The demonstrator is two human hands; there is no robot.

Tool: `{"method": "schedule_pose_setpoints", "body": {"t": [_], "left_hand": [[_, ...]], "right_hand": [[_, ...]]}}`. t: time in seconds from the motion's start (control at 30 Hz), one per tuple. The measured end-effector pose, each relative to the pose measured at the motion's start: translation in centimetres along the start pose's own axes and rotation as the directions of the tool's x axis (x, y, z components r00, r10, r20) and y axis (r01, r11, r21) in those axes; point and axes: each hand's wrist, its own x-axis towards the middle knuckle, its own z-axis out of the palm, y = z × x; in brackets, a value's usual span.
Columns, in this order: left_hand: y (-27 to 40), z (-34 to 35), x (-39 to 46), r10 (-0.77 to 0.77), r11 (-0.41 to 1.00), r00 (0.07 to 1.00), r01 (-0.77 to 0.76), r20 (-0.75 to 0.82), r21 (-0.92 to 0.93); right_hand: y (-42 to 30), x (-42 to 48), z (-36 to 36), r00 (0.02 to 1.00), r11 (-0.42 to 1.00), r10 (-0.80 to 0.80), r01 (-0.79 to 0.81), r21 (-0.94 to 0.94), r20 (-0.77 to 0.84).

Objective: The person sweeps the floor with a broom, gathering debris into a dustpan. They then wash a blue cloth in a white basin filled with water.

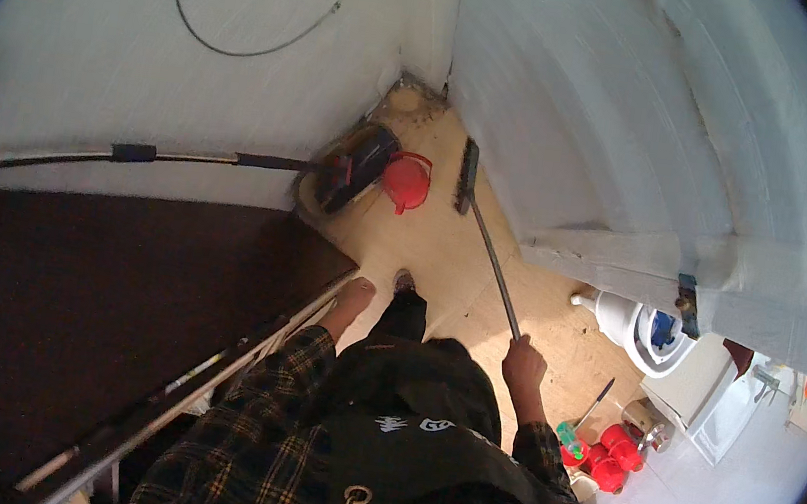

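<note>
My right hand [525, 365] is closed around the handle of a long-handled brush [498, 260]. The brush's dark head lies on the floor by the foot of the right-hand wall. My left hand [357, 299] is beside the edge of a dark brown panel [143, 280]; whether it touches the edge or holds anything is unclear. In front of me a red plastic container [407, 181] with a handle stands on the tan floor. Just left of it is a dark oblong object [357, 167], with a long pole [196, 157] reaching from it to the left.
Pale walls meet at a corner ahead, and a wire loop [247, 51] hangs on the left one. At the right are white plastic buckets [621, 324], a white box [698, 379], red containers [608, 458], a metal can [643, 421] and a green-handled tool [568, 433].
</note>
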Motion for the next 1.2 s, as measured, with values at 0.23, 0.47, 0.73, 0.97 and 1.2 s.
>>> {"method": "schedule_pose_setpoints", "body": {"t": [0.23,0.47,0.73,0.97,1.2], "left_hand": [[-4.8,-1.0,3.4,0.184,0.938,0.961,-0.109,-0.206,0.329],[-2.1,0.4,5.2,-0.109,0.636,0.992,0.119,0.063,-0.763],[5.2,7.4,3.2,-0.339,0.804,0.938,0.245,-0.078,-0.542],[5.4,4.3,6.1,-0.378,0.890,0.878,0.258,-0.292,-0.376],[-1.0,-15.5,12.4,-0.784,0.323,0.535,-0.084,-0.316,-0.943]], "right_hand": [[-8.4,13.3,-7.7,0.985,0.989,-0.141,0.143,0.018,-0.101],[-16.6,31.7,-10.4,0.925,0.916,-0.374,0.381,0.129,-0.074],[-19.4,35.1,-12.5,0.926,0.926,-0.377,0.377,-0.026,0.012],[-15.1,33.1,-13.3,0.942,0.935,-0.335,0.329,-0.133,-0.022],[-8.1,25.5,-12.9,0.961,0.920,-0.252,0.200,-0.336,-0.117]]}}
